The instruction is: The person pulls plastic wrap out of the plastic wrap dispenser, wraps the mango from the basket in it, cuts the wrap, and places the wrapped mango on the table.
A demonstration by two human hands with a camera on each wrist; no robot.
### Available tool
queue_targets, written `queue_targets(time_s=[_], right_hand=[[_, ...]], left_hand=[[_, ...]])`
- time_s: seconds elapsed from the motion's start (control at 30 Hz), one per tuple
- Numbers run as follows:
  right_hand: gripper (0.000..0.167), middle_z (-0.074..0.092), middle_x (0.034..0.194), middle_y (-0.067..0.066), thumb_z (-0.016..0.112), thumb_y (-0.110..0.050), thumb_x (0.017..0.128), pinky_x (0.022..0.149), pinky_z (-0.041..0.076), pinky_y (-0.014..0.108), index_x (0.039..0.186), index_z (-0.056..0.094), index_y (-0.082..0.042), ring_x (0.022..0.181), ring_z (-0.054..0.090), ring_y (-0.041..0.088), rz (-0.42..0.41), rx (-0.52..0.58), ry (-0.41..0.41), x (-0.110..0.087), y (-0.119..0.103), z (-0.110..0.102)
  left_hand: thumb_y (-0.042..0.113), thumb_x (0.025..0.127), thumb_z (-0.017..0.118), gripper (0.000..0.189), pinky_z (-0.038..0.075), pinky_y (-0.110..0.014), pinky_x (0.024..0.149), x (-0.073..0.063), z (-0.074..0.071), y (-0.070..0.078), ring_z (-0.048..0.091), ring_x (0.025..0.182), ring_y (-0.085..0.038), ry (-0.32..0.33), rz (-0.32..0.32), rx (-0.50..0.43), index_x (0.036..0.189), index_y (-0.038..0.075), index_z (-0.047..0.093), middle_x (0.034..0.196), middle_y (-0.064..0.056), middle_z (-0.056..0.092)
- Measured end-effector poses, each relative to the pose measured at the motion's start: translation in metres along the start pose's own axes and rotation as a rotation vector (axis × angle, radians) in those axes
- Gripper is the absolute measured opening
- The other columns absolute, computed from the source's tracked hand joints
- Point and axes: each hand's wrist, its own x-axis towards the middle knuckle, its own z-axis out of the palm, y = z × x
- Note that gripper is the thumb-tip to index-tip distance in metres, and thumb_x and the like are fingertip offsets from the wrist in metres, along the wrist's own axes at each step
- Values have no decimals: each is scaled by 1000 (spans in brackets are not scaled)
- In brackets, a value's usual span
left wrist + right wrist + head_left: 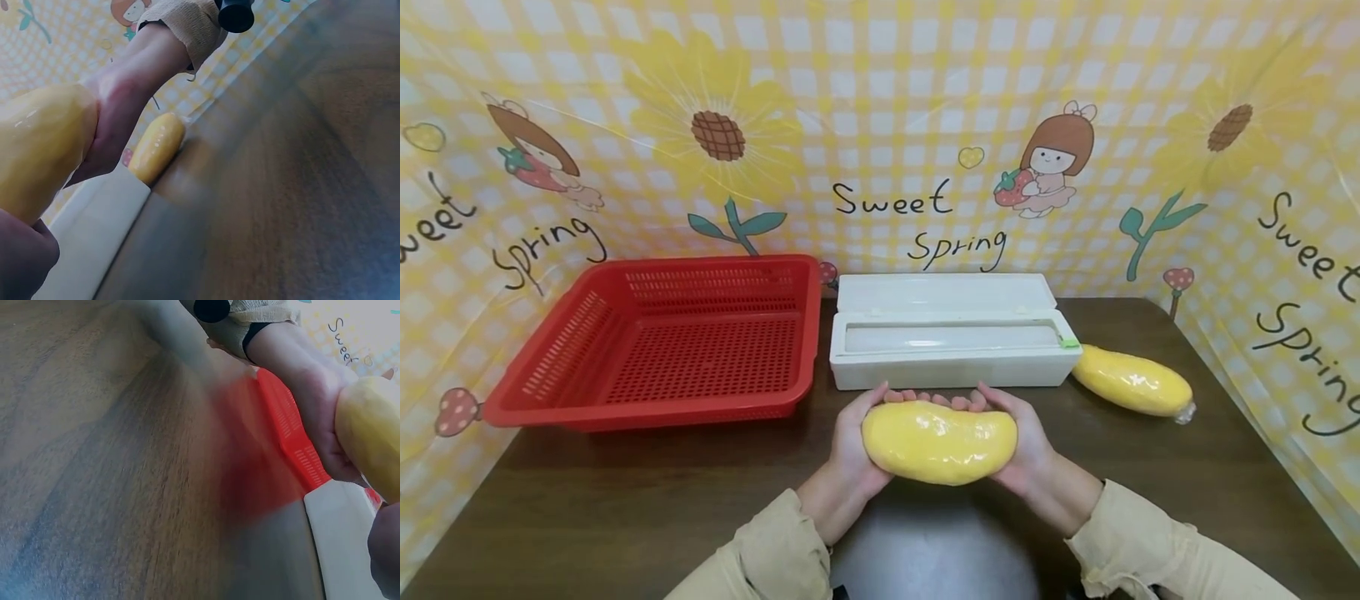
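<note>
Both hands hold a smooth, yellow, mango-shaped fruit (940,443) with a shiny film surface, above the table near the front. My left hand (856,442) cups its left end, and my right hand (1032,446) cups its right end. Fingertips of both hands show along the far side of the fruit. In the left wrist view the held fruit (37,147) is partly cut off by the frame edge. Just beyond the hands stands a long white cling film dispenser (951,371), its lid raised and a roll (951,337) inside.
A red slotted plastic basket (647,412) stands at the left on the dark wooden table (647,500). A second film-wrapped yellow fruit (1135,383), a twist of film at its end, lies right of the dispenser. Yellow checked cloth (880,108) walls the back and sides.
</note>
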Motion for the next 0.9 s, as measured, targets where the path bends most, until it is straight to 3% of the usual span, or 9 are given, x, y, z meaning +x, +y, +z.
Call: queue_targets(time_s=[0.23,0.37,0.47,0.57,0.7,0.77,0.9], right_hand=[[61,70,87,4,23,-21,111,94,54,35,68,63,-6,97,68,17,105,12,51,1,-5,-2],[58,70,88,6,26,-21,110,89,56,33,68,62,-6,90,68,17,108,-15,135,2,-5,2],[55,71,97,9,26,-24,111,92,55,35,74,62,-5,99,68,21,56,-69,207,5,-5,6],[51,71,108,11,27,-30,112,94,54,36,86,63,-6,108,67,24,-12,-135,294,6,-6,9],[49,71,108,5,26,-40,112,89,54,32,108,60,-4,101,67,16,-35,-198,391,3,-5,9],[51,69,111,2,23,-43,112,91,50,31,121,53,-2,102,65,13,-27,-195,388,1,-4,9],[53,51,134,6,20,-44,111,105,42,34,137,36,-1,118,56,15,-51,-168,354,2,2,18]], left_hand=[[21,105,43,40,49,-41,100,1,-4,0,65,98,-23,-3,-83,-11,73,12,66,90,-2,67],[23,105,43,39,48,-41,101,1,-7,0,64,101,-24,11,-115,-36,75,12,66,93,-3,67],[25,105,42,38,47,-43,104,1,-7,2,63,105,-25,16,-80,-54,80,11,67,98,-4,66],[25,105,42,36,46,-45,105,1,-5,4,64,108,-27,20,-2,-45,84,10,67,101,-6,67],[22,104,41,34,48,-46,103,3,-2,8,64,109,-26,35,99,8,86,9,68,102,-7,69],[22,104,42,32,49,-45,102,4,0,9,64,110,-26,51,130,27,87,10,67,104,-7,69],[23,104,43,30,50,-44,100,5,1,5,64,110,-25,76,161,12,88,11,65,105,-8,68]])
